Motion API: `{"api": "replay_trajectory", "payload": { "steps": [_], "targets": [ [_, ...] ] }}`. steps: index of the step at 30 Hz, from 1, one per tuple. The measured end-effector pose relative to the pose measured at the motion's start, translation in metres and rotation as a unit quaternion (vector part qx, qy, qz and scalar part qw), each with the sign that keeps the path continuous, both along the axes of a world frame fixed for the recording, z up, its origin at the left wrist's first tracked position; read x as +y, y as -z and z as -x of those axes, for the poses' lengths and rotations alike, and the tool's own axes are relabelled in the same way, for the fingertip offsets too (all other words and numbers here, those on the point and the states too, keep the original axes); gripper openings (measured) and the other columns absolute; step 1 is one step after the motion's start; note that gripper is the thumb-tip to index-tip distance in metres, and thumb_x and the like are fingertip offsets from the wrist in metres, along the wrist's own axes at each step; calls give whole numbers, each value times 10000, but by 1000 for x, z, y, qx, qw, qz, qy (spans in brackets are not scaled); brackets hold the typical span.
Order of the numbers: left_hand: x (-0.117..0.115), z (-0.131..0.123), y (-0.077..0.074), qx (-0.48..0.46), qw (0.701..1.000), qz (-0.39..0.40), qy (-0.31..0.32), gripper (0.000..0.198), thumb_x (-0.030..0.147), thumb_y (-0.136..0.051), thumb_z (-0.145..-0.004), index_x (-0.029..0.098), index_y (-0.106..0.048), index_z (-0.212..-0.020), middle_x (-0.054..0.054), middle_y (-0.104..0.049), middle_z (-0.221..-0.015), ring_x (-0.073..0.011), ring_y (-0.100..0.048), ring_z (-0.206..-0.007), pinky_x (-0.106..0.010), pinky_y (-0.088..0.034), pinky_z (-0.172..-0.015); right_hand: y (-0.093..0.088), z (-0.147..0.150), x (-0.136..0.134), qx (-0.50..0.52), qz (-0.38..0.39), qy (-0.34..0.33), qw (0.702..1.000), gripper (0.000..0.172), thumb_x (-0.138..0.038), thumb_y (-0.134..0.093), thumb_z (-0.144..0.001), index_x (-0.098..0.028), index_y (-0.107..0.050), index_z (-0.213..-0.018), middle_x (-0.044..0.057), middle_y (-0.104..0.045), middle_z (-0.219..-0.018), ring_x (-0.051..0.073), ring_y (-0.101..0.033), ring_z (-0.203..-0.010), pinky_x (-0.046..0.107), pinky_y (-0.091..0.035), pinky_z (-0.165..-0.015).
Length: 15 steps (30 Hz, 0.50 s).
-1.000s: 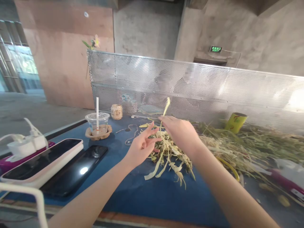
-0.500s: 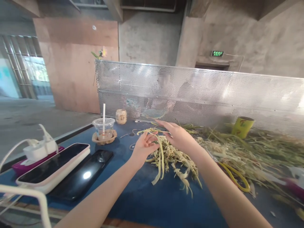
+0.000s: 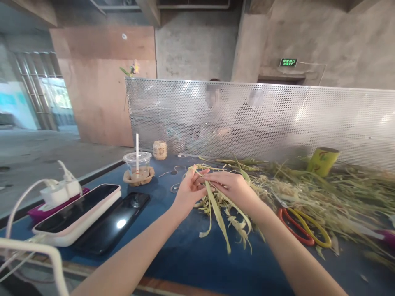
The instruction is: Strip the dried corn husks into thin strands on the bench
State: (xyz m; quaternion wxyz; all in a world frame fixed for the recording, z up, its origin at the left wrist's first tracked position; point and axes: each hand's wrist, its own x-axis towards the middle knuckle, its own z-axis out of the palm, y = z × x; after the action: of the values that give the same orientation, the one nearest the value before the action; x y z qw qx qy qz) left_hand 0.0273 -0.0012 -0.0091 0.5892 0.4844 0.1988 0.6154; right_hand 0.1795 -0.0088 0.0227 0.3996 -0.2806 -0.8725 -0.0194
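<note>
My left hand (image 3: pixel 189 192) is closed, with thumb and fingers bent around pale green dried leaf strips. One wide strip (image 3: pixel 218 218) hangs down between my hands toward the blue tabletop (image 3: pixel 191 255). My right hand (image 3: pixel 231 187) reaches across from the right, its fingers pressed together against the strips at my left fingertips. The exact grip is partly hidden by the fingers. Beneath and just in front of my hands lies a bundle of curled dried leaves (image 3: pixel 239 230), with loose ends spreading toward me.
Scissors with red and yellow handles (image 3: pixel 298 230) lie right of my right forearm, beside heaped dry stalks (image 3: pixel 333 197) and a yellow-green can (image 3: pixel 323 161). Leftward are a black phone (image 3: pixel 114 224), a white-cased phone (image 3: pixel 80 213) and a plastic cup (image 3: pixel 137 160). A perforated metal screen (image 3: pixel 185 111) stands behind.
My right hand has come down and left onto the strips by my left hand. A wide strip now hangs between them. The view has shifted slightly, showing the scissors' red handle.
</note>
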Motion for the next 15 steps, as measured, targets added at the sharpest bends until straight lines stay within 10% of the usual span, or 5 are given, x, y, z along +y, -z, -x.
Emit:
{"api": "replay_trajectory", "payload": {
  "steps": [9,15],
  "targets": [
    [-10,-3,-8,-79,996,35,35,260,314,-573,-777,177,-595,-997,-80,-684,-953,-144,-619,-710,-235,-444,-547,3,4,-11,168,124,-10,978,232,-179,-520,-797,-266,-677,-944,29,-685,-912,160,-642,-804,284,-536,-655],
    [-10,-2,-11,-20,999,32,35,90,221,-649,-711,146,-661,-759,-73,-687,-932,-113,-615,-644,-216,-460,-545,3,-2,-10,184,129,-51,973,230,-161,-539,-786,-284,-684,-914,32,-644,-989,170,-572,-976,345,-471,-855]
  ]
}}
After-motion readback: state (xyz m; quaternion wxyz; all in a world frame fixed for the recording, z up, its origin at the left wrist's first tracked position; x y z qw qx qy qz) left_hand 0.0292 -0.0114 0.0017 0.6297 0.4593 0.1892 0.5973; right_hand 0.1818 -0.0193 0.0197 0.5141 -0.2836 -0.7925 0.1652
